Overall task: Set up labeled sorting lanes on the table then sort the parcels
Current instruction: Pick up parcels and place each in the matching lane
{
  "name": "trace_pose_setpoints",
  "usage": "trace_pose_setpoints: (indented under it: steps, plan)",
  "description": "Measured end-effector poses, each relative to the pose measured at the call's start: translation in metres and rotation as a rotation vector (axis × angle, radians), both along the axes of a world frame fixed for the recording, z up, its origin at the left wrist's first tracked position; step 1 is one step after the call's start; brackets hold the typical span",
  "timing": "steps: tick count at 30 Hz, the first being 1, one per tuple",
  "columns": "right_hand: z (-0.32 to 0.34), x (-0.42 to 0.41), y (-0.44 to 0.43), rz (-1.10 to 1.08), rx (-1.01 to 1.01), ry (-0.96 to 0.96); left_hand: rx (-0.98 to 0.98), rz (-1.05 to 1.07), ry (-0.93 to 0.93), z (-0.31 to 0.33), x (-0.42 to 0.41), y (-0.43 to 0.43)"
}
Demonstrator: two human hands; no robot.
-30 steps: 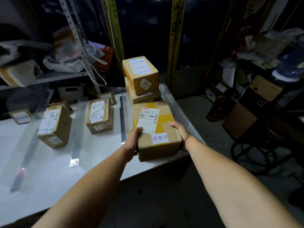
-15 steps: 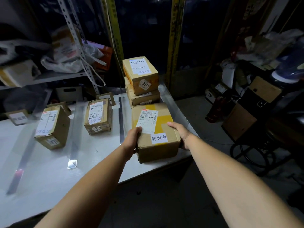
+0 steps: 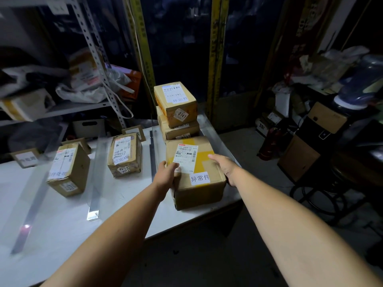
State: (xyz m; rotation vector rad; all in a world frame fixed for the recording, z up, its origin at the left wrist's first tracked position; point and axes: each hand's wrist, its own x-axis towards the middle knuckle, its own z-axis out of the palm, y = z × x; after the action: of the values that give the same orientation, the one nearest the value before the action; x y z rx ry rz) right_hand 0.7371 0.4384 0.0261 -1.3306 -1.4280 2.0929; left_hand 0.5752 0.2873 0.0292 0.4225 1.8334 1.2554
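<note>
The cardboard parcel (image 3: 194,172) between the hands looks stiff and square-edged. It is taped in yellow across the top, with a slick shipping label and a white sticker on its lid. From its bulk I judge it moderately heavy, and firm enough to be clasped by its opposite side walls without caving. That is where it is held: the left hand (image 3: 166,175) lies against the left wall with its thumb hooked over the top onto the shipping label. The right hand (image 3: 224,166) clasps the right wall with one digit, probably the thumb, laid across the yellow tape. The other fingers of both hands go down behind the box walls, so I cannot tell how far they spread. The paper label under the left thumb may slip more than bare card would. The parcel is at the near right corner of the table (image 3: 62,224), seemingly resting on it, though its underside is in shadow. Just beyond the fingertips stands a stack of two parcels (image 3: 175,104), close to the held box or touching it. Left of the left thumb runs a divider strip (image 3: 153,154), with two more boxes (image 3: 124,154) farther left. The lane cards (image 3: 27,160) behind them are blurred and unreadable.
</note>
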Motion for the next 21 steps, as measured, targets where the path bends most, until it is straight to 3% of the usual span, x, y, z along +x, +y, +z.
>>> trace_pose_setpoints:
  steps: [5, 17, 21]
  plan:
    - [0.018, -0.004, -0.004, -0.053, 0.199, -0.049, 0.020, 0.022, 0.108, 0.011, 0.000, 0.000]
    - [0.054, -0.022, -0.016, -0.034, 0.432, -0.150, 0.099, 0.056, 0.189, 0.042, -0.018, -0.009]
    - [0.069, -0.044, -0.028, -0.076, 0.495, -0.071, 0.136, 0.054, 0.195, 0.054, -0.037, -0.019]
